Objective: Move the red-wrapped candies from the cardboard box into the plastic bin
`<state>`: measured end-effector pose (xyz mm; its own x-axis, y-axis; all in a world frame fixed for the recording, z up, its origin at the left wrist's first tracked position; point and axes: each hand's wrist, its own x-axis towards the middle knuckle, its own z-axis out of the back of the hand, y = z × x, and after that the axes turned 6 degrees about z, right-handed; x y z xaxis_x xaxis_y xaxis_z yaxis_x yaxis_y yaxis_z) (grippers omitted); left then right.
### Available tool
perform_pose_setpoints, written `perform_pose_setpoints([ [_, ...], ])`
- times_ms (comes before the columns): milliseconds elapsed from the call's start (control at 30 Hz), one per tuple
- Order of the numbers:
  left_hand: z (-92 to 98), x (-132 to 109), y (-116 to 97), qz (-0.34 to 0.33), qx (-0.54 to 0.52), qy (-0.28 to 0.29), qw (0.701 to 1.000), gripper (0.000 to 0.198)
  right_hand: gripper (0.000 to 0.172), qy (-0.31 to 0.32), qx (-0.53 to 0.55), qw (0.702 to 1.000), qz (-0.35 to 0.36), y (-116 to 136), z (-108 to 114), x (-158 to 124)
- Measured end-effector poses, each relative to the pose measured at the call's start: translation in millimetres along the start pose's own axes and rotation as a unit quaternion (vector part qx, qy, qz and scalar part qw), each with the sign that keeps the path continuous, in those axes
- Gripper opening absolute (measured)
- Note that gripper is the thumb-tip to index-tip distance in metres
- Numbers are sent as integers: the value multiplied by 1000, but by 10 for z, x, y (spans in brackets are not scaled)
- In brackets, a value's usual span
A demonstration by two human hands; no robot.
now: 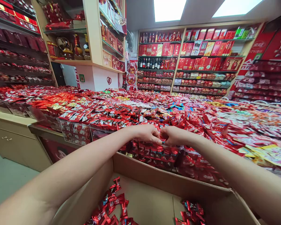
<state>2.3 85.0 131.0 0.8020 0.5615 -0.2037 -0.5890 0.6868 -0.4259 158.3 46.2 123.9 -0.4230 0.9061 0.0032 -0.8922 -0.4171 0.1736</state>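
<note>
My left hand (150, 133) and my right hand (172, 136) are close together over the front rim of a clear bin (178, 150) full of red wrapped candies (152, 154). The fingers of both hands are curled inward, with the thumbs toward each other. A small bit of red and blue wrapper shows between them, but what they grip is mostly hidden. Below my forearms stands an open cardboard box (142, 167). Loose red candies (112, 203) lie along its left side, and a smaller group of red candies (190, 212) is at the right.
Rows of bins with wrapped sweets spread behind my hands, including yellow packets (267, 153) at the right. A white pillar (105, 76) rises at the back left. Shelves with bottles (152, 63) and red gift boxes (208, 64) line the far wall. Drawers (18, 147) stand at left.
</note>
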Motion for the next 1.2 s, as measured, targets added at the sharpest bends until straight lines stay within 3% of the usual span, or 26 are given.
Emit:
perform_pose_setpoints([
  [267,-1,28,105,-15,10,-5,1000,20,12,77,103,992,8,-86,35,-25],
  [533,-11,34,99,-6,13,-17,1000,20,7,19,138,990,-20,-139,22,5],
  [1033,111,56,-11,26,70,29,997,20,11,69,190,979,-2,-107,57,-36],
  [1200,84,91,-8,-4,115,1,993,14,11,74,176,981,15,-135,64,-30],
])
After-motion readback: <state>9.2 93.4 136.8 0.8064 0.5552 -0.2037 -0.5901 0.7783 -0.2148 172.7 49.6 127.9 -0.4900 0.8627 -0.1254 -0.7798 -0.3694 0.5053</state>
